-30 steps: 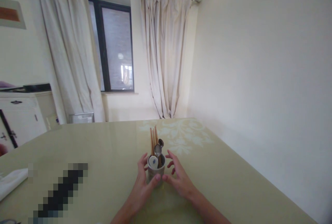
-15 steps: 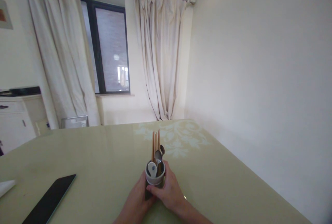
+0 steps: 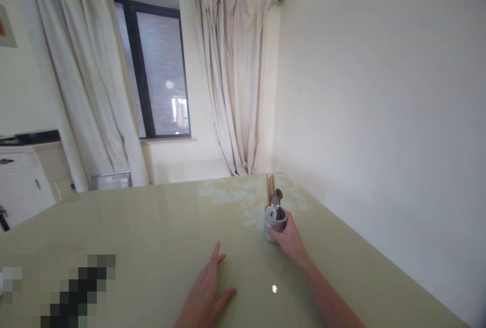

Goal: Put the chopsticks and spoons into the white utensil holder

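Note:
My right hand (image 3: pixel 291 241) is wrapped round a grey utensil holder (image 3: pixel 275 232), fingers on its right side and thumb across the front. Wooden chopsticks (image 3: pixel 270 186), metal spoons (image 3: pixel 275 201) and a white spoon with a blue mark (image 3: pixel 271 213) stand upright in it. Whether the holder's base touches the table or hovers just above it, I cannot tell. My left hand (image 3: pixel 207 287) is open over the table to the left of the holder, thumb and fingers apart, with nothing in it.
The pale green glossy table (image 3: pixel 152 232) has a white leaf pattern toward its far right corner. A pixelated dark flat object (image 3: pixel 76 292) lies at the left. A wall (image 3: pixel 379 115) runs along the right side, and curtains (image 3: pixel 235 75) hang beyond the far edge.
The utensil holder has moved forward and to the right in my right hand. My left hand has let go of it and its fingers have spread apart.

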